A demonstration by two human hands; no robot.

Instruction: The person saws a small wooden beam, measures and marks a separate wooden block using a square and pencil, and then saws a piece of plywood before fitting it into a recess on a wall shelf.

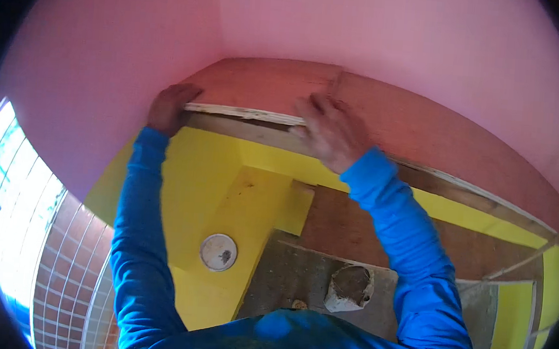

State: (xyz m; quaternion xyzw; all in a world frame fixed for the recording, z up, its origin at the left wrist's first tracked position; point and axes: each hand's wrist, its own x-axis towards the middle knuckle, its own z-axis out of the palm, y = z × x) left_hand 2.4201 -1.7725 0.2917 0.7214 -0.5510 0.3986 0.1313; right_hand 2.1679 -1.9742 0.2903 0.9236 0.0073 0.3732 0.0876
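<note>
A reddish-brown plywood sheet (266,81) lies at about chest height against the pink walls, its pale front edge raised slightly off a wooden batten (244,128), leaving a dark gap. At the sheet's left front corner, my left hand (169,107) grips the edge with its fingers over the top. My right hand (334,131) is on the front edge further right, near the seam with a second plywood sheet (438,130). Its fingers are spread and a little blurred by motion, and the palm is partly hidden.
Below are yellow walls (205,176), a brown board (347,228) and a grey floor (285,275). A round whitish lid or bucket (218,252) and an open white sack (351,290) stand low down. A bright grilled window (25,157) is at left, and wooden strips (519,266) at right.
</note>
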